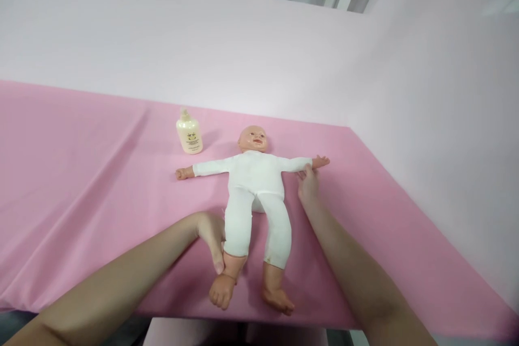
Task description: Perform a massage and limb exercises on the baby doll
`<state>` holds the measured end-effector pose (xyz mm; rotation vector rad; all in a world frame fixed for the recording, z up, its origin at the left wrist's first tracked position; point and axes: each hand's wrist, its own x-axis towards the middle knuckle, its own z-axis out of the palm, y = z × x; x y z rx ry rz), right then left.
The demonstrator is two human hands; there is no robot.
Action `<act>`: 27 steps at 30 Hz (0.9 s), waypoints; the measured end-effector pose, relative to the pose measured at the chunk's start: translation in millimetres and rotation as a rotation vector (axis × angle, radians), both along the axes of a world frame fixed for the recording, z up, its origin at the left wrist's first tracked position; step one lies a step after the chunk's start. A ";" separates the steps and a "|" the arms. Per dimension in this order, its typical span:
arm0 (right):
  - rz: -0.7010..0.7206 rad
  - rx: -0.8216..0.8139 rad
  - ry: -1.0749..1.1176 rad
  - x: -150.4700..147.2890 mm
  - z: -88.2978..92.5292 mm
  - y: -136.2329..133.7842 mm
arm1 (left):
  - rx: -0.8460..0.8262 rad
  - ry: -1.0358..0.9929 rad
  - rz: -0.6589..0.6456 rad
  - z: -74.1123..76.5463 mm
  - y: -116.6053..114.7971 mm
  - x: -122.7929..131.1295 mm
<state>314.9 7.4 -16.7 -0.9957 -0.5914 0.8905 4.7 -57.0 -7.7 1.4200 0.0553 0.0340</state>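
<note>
A baby doll (pixel 255 184) in a white suit lies on its back on the pink cloth (pixel 81 173), arms spread, feet toward me. My left hand (pixel 213 238) is closed round the doll's lower leg, thumb at the ankle. My right hand (pixel 308 184) pinches the doll's wrist at the sleeve end, next to its small hand.
A cream lotion bottle (pixel 189 132) stands upright behind the doll's other arm. A pale wall rises behind the table and along the right side. The table's front edge runs just under the doll's feet.
</note>
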 end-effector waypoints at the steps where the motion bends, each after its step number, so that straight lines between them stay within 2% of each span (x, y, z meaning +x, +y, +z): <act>1: 0.005 -0.010 0.018 0.8 -0.5 0.8 | 0.016 0.025 -0.071 0.3 -0.1 -0.3; 3: 0.015 -0.016 0.024 1.0 -0.1 0.7 | 0.047 0.079 -0.253 5.0 -1.0 1.2; 5: 0.004 0.003 -0.025 -1.2 1.9 -1.6 | 0.013 0.116 -0.356 13.0 -2.5 3.8; 7: -0.037 0.062 -0.132 -6.1 4.9 -5.8 | -0.077 0.129 -0.425 20.4 -4.8 5.3; 9: -0.066 0.149 -0.284 -13.3 7.8 -11.1 | -0.200 0.094 -0.402 23.2 -7.7 4.8; 11: -0.041 0.239 -0.452 -21.4 9.4 -17.0 | -0.305 0.014 -0.245 20.4 -10.7 3.2; 15: 0.080 0.378 -0.774 -33.8 8.6 -28.3 | -0.463 -0.150 0.233 10.7 -12.8 3.9; 18: 0.125 0.450 -0.994 -36.9 8.4 -32.8 | -0.608 -0.182 0.495 11.6 -10.6 8.5; 22: 0.094 0.552 -1.235 -38.3 10.8 -33.4 | -0.711 -0.154 0.701 16.4 -7.1 14.2; 27: 0.112 0.557 -1.440 -42.8 16.4 -37.2 | -0.741 -0.125 0.836 9.0 -1.8 21.8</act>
